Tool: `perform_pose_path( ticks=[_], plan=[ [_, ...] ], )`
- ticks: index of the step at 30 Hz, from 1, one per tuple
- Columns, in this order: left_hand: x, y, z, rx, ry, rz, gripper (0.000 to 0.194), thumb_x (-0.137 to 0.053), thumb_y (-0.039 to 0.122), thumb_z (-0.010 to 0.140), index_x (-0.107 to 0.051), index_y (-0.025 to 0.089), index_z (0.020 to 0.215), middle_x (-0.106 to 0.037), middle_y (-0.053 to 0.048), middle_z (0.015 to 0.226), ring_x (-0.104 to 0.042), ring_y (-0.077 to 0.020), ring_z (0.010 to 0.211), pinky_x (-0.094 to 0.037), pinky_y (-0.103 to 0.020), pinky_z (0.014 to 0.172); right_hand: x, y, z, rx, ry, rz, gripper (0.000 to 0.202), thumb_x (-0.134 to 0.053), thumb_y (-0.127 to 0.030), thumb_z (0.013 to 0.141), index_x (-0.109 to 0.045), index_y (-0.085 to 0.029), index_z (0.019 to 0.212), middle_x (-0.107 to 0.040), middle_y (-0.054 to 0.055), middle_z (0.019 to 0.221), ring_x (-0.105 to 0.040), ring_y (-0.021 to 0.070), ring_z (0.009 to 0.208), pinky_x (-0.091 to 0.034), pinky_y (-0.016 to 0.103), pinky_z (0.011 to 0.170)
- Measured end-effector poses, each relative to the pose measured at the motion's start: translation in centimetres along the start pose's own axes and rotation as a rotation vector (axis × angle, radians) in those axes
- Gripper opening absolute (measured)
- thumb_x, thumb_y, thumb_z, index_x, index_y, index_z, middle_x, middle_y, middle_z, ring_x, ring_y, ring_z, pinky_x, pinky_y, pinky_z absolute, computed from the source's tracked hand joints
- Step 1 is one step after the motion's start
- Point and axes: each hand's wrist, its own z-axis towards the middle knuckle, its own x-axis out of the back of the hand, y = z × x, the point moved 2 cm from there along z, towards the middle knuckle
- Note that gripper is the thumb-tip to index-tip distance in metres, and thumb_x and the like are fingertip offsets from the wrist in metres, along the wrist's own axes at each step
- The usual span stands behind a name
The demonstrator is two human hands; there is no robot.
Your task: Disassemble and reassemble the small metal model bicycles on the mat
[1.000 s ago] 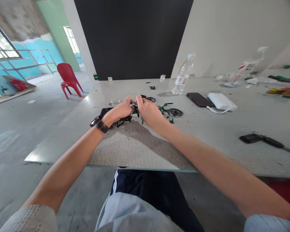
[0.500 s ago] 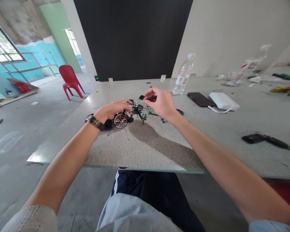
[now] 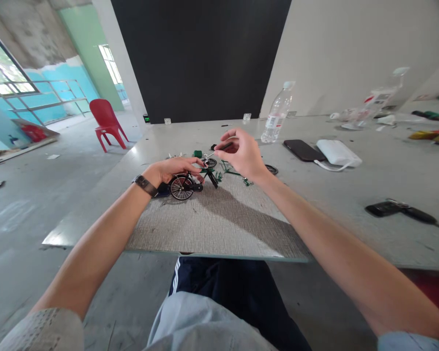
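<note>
A small black model bicycle [image 3: 197, 187] is in my left hand [image 3: 173, 168], its spoked wheel toward me and the fingers closed around its upper frame. My right hand [image 3: 243, 152] pinches a slim screwdriver [image 3: 226, 146] with a dark handle. The screwdriver's thin metal shaft points left and down at the bicycle, close to my left fingertips; I cannot tell whether its tip touches. Just right of the bicycle lie small green parts [image 3: 218, 176] and a green bicycle frame [image 3: 231, 169], partly behind my right hand. Behind my left fingers stands a small green box-like piece [image 3: 197, 153].
A loose black wheel [image 3: 271, 169] lies beyond my right wrist. Farther right are a clear bottle [image 3: 277, 114], a dark phone [image 3: 303, 150], a white power bank [image 3: 338, 152] with a cable, and a black key fob [image 3: 382, 208]. The table's front edge [image 3: 241, 258] is near my lap.
My left hand has lowered slightly, and the bicycle in it has turned a little. My right hand has shifted slightly, with the screwdriver now more tilted.
</note>
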Motion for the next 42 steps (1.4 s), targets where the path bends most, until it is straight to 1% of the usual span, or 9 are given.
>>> perform_pose_path(
  ticks=[3, 7, 9, 12, 17, 22, 31, 38, 42],
  plan=[
    [-0.1, -0.1, 0.0, -0.010, 0.012, 0.040, 0.057, -0.075, 0.027, 0.083, -0.059, 0.019, 0.136, -0.077, -0.013, 0.108, -0.073, -0.0269, 0.098, -0.055, -0.038, 0.085, -0.2, 0.1, 0.0, -0.019, -0.037, 0.044, 0.044, -0.080, -0.053, 0.082, -0.058, -0.023, 0.104, -0.075, 0.007, 0.091, -0.071, 0.0237, 0.083, -0.056, 0.042, 0.075],
    [-0.2, -0.1, 0.1, 0.008, 0.006, 0.040, 0.060, -0.076, 0.027, 0.082, -0.057, 0.021, 0.138, -0.077, -0.012, 0.109, -0.074, -0.0272, 0.096, -0.056, -0.039, 0.084, -0.8, -0.5, -0.2, 0.098, -0.128, -0.026, 0.036, -0.062, -0.058, 0.096, -0.060, -0.022, 0.100, -0.074, 0.008, 0.090, -0.069, 0.0226, 0.085, -0.053, 0.041, 0.079],
    [0.0, -0.1, 0.2, 0.005, 0.007, 0.028, 0.058, -0.076, 0.027, 0.082, -0.058, 0.021, 0.137, -0.076, -0.012, 0.109, -0.074, -0.0260, 0.095, -0.056, -0.037, 0.083, -1.0, -0.8, -0.4, 0.132, -0.174, -0.099, 0.034, -0.049, -0.054, 0.104, -0.058, -0.022, 0.102, -0.072, 0.006, 0.085, -0.067, 0.0203, 0.079, -0.049, 0.038, 0.075],
    [0.4, 0.0, 0.4, -0.045, 0.038, -0.018, 0.051, -0.073, 0.028, 0.086, -0.057, 0.020, 0.134, -0.075, -0.012, 0.110, -0.074, -0.0225, 0.087, -0.057, -0.036, 0.079, -1.0, -0.7, -0.6, 0.065, -0.215, -0.260, 0.040, -0.038, -0.055, 0.107, -0.057, -0.020, 0.106, -0.061, 0.002, 0.068, -0.056, 0.0176, 0.062, -0.040, 0.035, 0.064],
    [0.3, 0.6, 0.2, -0.241, 0.104, -0.062, 0.043, -0.071, 0.032, 0.092, -0.054, 0.025, 0.131, -0.073, -0.008, 0.110, -0.071, -0.0164, 0.075, -0.055, -0.030, 0.067, -0.5, 0.1, -0.5, -0.044, -0.397, -0.424, 0.053, -0.058, -0.070, 0.092, -0.067, -0.019, 0.098, -0.048, -0.003, 0.057, -0.039, 0.0136, 0.050, -0.026, 0.033, 0.056],
    [-0.5, 1.0, -0.1, -0.393, 0.116, -0.082, 0.043, -0.070, 0.032, 0.092, -0.052, 0.026, 0.131, -0.072, -0.007, 0.112, -0.074, -0.0213, 0.091, -0.056, -0.033, 0.077, 0.2, -0.5, -0.3, -0.005, -0.344, -0.358, 0.050, -0.059, -0.068, 0.092, -0.068, -0.020, 0.084, -0.048, -0.002, 0.060, -0.037, 0.0123, 0.054, -0.023, 0.033, 0.056],
    [-0.2, 0.7, 0.4, -0.531, 0.086, -0.049, 0.037, -0.071, 0.027, 0.091, -0.056, 0.025, 0.125, -0.074, -0.005, 0.103, -0.074, -0.0223, 0.090, -0.054, -0.037, 0.084, 0.7, -1.3, -0.4, 0.082, -0.332, -0.399, 0.038, -0.062, -0.055, 0.093, -0.066, -0.019, 0.083, -0.050, -0.002, 0.062, -0.037, 0.0118, 0.056, -0.024, 0.033, 0.058],
    [-0.1, 0.9, 0.1, -0.415, 0.073, -0.014, 0.040, -0.070, 0.031, 0.091, -0.055, 0.025, 0.128, -0.074, -0.006, 0.105, -0.073, -0.0210, 0.089, -0.054, -0.032, 0.078, 1.1, -1.2, -0.3, 0.048, -0.401, -0.409, 0.045, -0.058, -0.064, 0.095, -0.066, -0.020, 0.084, -0.053, -0.001, 0.062, -0.039, 0.0127, 0.055, -0.026, 0.033, 0.058],
    [0.2, 0.5, -0.1, -0.201, 0.032, 0.047, 0.044, -0.072, 0.033, 0.088, -0.056, 0.026, 0.129, -0.076, -0.008, 0.106, -0.073, -0.0209, 0.086, -0.053, -0.030, 0.070, 1.5, -0.2, -0.1, -0.034, -0.260, -0.263, 0.043, -0.041, -0.058, 0.104, -0.058, -0.023, 0.085, -0.055, 0.001, 0.068, -0.044, 0.0149, 0.058, -0.032, 0.034, 0.058]
  ],
)
